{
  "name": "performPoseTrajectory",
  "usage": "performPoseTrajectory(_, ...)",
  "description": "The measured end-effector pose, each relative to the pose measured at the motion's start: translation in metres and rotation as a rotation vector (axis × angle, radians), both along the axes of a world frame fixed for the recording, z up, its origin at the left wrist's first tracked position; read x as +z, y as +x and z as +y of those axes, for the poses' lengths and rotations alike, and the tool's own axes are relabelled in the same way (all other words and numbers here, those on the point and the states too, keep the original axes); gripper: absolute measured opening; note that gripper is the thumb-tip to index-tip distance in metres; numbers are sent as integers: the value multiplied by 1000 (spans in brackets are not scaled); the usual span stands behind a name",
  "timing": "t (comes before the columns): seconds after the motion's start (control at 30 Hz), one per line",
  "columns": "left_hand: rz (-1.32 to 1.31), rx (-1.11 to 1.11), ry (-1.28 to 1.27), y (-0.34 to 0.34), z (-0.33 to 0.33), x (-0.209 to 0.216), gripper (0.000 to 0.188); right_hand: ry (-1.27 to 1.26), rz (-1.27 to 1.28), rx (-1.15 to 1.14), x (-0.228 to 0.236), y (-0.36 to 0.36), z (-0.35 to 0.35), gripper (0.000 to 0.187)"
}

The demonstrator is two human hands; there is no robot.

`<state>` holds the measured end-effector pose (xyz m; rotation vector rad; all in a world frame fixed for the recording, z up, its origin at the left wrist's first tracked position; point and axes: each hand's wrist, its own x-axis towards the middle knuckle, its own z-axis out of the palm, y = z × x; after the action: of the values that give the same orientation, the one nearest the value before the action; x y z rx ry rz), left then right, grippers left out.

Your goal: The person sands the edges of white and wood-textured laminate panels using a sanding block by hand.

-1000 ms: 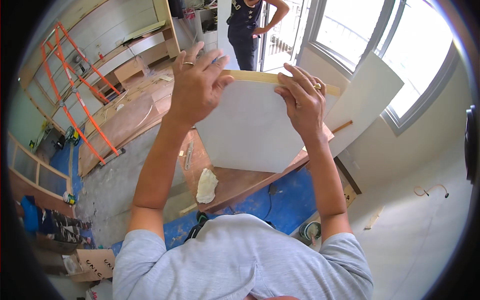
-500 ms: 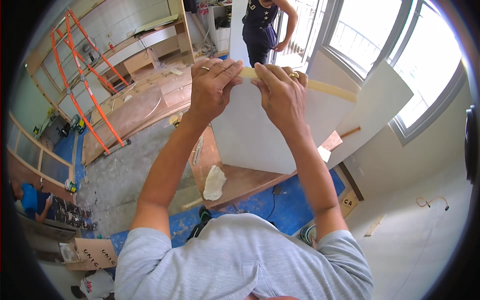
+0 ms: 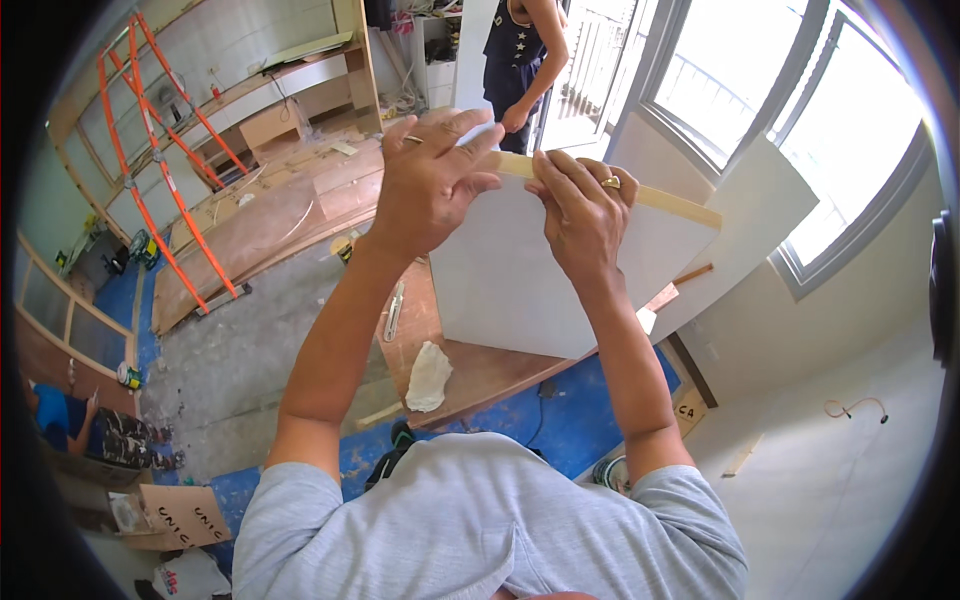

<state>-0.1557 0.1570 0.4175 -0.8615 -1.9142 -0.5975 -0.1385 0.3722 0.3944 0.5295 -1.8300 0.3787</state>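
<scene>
A white board (image 3: 515,270) stands upright in front of me, its top edge covered by a pale yellow strip (image 3: 668,203). My right hand (image 3: 587,215) grips this edge near the middle, fingers bent over the strip and thumb on the near face. At the edge's left end is my left hand (image 3: 432,185), its fingers stretched out and thumb apart; whether its fingertips touch the strip is hidden. Below the board lies a brown wooden panel (image 3: 490,385), carrying a crumpled white cloth (image 3: 429,377) and what looks like a utility knife (image 3: 395,312).
An orange stepladder (image 3: 150,150) stands at far left, near stacked wooden sheets (image 3: 260,235). A person (image 3: 518,60) stands beyond the board; another (image 3: 75,420) is at the left. Another pale panel (image 3: 755,215) leans by the windows. Blue sheeting (image 3: 565,425) covers floor below me.
My left hand's fingers have lifted and spread from the edge. My right hand has shifted slightly right along the strip. The person beyond has turned and lowered an arm.
</scene>
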Motion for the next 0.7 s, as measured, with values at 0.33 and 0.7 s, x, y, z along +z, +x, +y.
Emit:
performPoseTrajectory(0.33, 30, -194, 242, -30, -9, -29, 36, 31, -85, -30, 5, 3, -5, 25)
performPoseTrajectory(0.7, 77, -220, 210, -35, -3, -34, 27, 159, -312, -218, -21, 31, -20, 56)
